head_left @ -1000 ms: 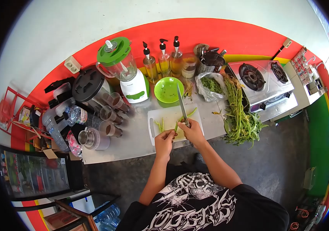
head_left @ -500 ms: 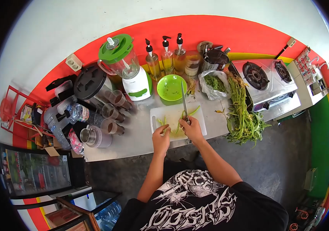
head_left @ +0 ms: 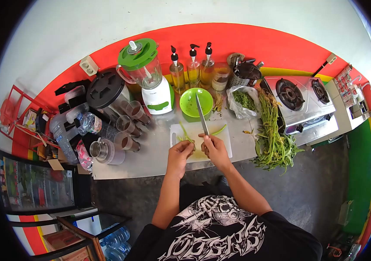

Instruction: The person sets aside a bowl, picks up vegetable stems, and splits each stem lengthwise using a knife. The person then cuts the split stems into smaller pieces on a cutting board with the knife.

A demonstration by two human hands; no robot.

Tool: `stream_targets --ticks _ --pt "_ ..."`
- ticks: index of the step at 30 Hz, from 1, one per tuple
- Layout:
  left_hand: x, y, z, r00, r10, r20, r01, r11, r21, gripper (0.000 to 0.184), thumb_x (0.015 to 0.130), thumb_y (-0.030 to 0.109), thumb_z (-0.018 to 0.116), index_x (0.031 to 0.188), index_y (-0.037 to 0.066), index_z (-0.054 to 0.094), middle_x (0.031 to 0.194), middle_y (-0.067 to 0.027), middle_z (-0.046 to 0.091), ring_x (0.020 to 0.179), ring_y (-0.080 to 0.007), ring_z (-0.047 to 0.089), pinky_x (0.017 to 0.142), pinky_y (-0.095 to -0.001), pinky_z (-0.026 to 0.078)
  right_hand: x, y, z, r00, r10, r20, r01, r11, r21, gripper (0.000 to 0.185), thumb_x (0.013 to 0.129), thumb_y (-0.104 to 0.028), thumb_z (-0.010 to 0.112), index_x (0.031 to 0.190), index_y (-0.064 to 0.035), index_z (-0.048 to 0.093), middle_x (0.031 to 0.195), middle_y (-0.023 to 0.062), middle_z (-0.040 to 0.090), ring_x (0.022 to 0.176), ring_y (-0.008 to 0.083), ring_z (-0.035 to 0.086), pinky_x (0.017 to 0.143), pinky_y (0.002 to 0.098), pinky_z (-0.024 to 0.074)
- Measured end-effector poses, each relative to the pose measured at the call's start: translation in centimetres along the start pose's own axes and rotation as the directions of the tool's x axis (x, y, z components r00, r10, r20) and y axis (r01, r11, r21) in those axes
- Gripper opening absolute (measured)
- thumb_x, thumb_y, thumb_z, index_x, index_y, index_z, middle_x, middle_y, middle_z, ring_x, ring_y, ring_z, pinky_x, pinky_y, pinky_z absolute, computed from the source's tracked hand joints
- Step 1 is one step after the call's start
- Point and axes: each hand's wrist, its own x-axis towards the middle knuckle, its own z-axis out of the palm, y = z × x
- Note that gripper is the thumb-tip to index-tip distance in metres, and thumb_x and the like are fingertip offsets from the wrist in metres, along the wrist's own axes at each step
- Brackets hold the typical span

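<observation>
My right hand (head_left: 216,153) is closed round the handle of a knife (head_left: 201,114), whose blade points away from me and overlaps the front of the green bowl (head_left: 184,104). My left hand (head_left: 181,157) is closed in a pinch, with thin green vegetable stalks (head_left: 184,131) sticking out at its fingertips. Both hands are over the near part of a white cutting board (head_left: 226,148). Another green stalk piece (head_left: 219,130) lies on the right of the board.
A leafy green bunch (head_left: 272,135) overhangs the counter's edge at right, beside a gas stove (head_left: 300,111). A plastic bag (head_left: 237,108) of chopped greens, pump bottles (head_left: 177,78) and a blender (head_left: 157,98) stand behind. Cups (head_left: 127,141) and a steel-necked jar (head_left: 114,157) are on the left.
My right hand has shifted slightly down, and the knife blade now tilts more to the left. My left hand has turned and drawn its fingers together round the stalks. The view has shifted slightly.
</observation>
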Motion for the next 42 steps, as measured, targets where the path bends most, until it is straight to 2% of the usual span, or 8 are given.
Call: stream_targets --ticks 1,3,8,21,25,27,32,42 --pt "0.1 0.2 -0.2 0.999 0.004 -0.041 -0.010 0.987 -0.161 0.015 0.091 0.009 0.072 0.102 -0.002 0.071 0.088 -0.0024 0.070 0.079 -0.0100 0.063 0.073 -0.0246 0.049 -0.5 0.2 0.1 0.998 -0.019 0.059 0.018 1.000 0.015 0.038 0.106 -0.027 0.049 0.131 0.0011 0.057 0.070 -0.0029 0.050 0.055 0.0029 0.037 0.050 0.0198 0.0303" --pt "0.0 0.7 -0.1 0.998 0.020 -0.065 -0.033 0.977 -0.209 0.013 0.092 0.009 0.072 0.100 0.000 0.070 0.087 -0.0018 0.070 0.076 -0.0089 0.062 0.072 -0.0233 0.049 -1.5 0.0 0.5 0.992 -0.040 0.123 0.037 0.999 0.027 0.044 0.108 -0.030 0.044 0.137 0.0013 0.054 0.071 -0.0026 0.049 0.058 0.0033 0.037 0.052 0.0198 0.0317" --pt "-1.2 2.6 0.6 0.994 0.028 -0.105 -0.064 0.934 -0.352 0.013 0.091 0.009 0.072 0.100 0.000 0.069 0.085 -0.0016 0.069 0.074 -0.0082 0.062 0.071 -0.0214 0.050 -3.3 -0.5 2.1 0.963 -0.138 0.231 0.144 0.989 -0.011 0.045 0.107 -0.018 0.045 0.149 -0.0024 0.044 0.073 -0.0028 0.044 0.068 0.0071 0.040 0.062 0.0241 0.0391" --pt "-2.4 3.1 0.4 0.978 0.050 -0.202 -0.123 0.922 -0.366 0.011 0.090 0.007 0.072 0.097 -0.001 0.070 0.083 -0.0014 0.068 0.070 -0.0064 0.059 0.067 -0.0207 0.048 -3.5 -0.6 2.3 0.923 -0.226 0.310 0.297 0.933 -0.205 0.045 0.105 -0.018 0.049 0.148 -0.0039 0.047 0.075 -0.0006 0.051 0.068 0.0093 0.044 0.064 0.0259 0.0427" --pt "-2.7 3.4 0.2 0.977 0.070 -0.200 -0.130 0.943 -0.308 0.005 0.093 0.010 0.069 0.091 0.005 0.070 0.083 0.0031 0.065 0.074 -0.0043 0.056 0.069 -0.0197 0.046 -3.5 -0.5 2.6 0.921 -0.234 0.311 0.311 0.923 -0.226 0.044 0.104 -0.019 0.051 0.146 -0.0033 0.049 0.074 0.0001 0.052 0.068 0.0094 0.045 0.063 0.0262 0.0432" --pt "-2.8 3.5 0.1 0.978 0.069 -0.198 -0.128 0.944 -0.304 0.005 0.093 0.010 0.069 0.091 0.005 0.070 0.083 0.0033 0.065 0.074 -0.0043 0.056 0.069 -0.0197 0.046 -3.4 -0.1 2.9 0.906 -0.322 0.274 0.378 0.907 -0.186 0.043 0.102 -0.016 0.053 0.143 -0.0040 0.053 0.065 -0.0001 0.041 0.060 0.0083 0.038 0.056 0.0264 0.0370" --pt "-2.8 3.4 0.4 0.973 0.054 -0.225 -0.125 0.941 -0.315 0.010 0.091 0.008 0.071 0.093 -0.002 0.071 0.081 -0.0019 0.067 0.070 -0.0077 0.058 0.066 -0.0217 0.046 -3.5 -0.3 3.0 0.909 -0.321 0.266 0.377 0.905 -0.198 0.044 0.102 -0.017 0.054 0.144 -0.0032 0.052 0.066 0.0000 0.040 0.060 0.0085 0.037 0.056 0.0264 0.0366" --pt "-2.2 3.3 0.7 0.971 0.064 -0.232 -0.146 0.923 -0.356 0.009 0.092 0.008 0.069 0.091 -0.001 0.070 0.079 0.0006 0.064 0.068 -0.0065 0.053 0.064 -0.0214 0.043 -3.6 -0.8 2.8 0.917 -0.305 0.256 0.363 0.904 -0.225 0.044 0.102 -0.018 0.055 0.143 -0.0022 0.052 0.068 0.0019 0.043 0.062 0.0093 0.039 0.058 0.0271 0.0397"
